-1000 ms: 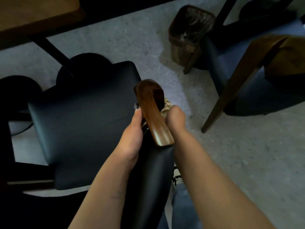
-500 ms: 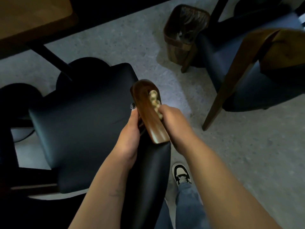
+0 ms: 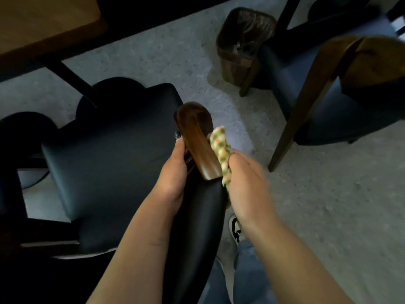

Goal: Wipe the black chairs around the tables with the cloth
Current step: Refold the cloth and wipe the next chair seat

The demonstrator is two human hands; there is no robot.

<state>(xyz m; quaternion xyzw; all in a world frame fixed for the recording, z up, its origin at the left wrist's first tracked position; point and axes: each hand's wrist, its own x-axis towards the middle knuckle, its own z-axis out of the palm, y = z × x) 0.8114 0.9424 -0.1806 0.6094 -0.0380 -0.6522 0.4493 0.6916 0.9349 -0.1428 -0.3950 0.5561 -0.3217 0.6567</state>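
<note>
We take the wooden armrest [image 3: 198, 141] of the black chair [image 3: 105, 163] as our reference. Far up and left of it we see the corner of a wooden table [image 3: 43, 23] on a dark leg. The chair's padded seat lies directly left of the armrest, and its black backrest runs down from the armrest's lower end. Our left hand [image 3: 173, 172] rests against the armrest's left side, thumb up along the wood; we cannot tell how its hidden fingers lie. Our right hand [image 3: 247, 181] is on the armrest's right side, fingers curled round the checked green-and-pink cloth [image 3: 221, 150], which touches the armrest's right edge. Below the armrest we see a jeans leg and a black-and-white shoe [image 3: 235, 229]. Up and right of the armrest stands a brown waste bin [image 3: 241, 42], and farther right a second chair [image 3: 328, 102] with wooden legs and a dark seat.
</note>
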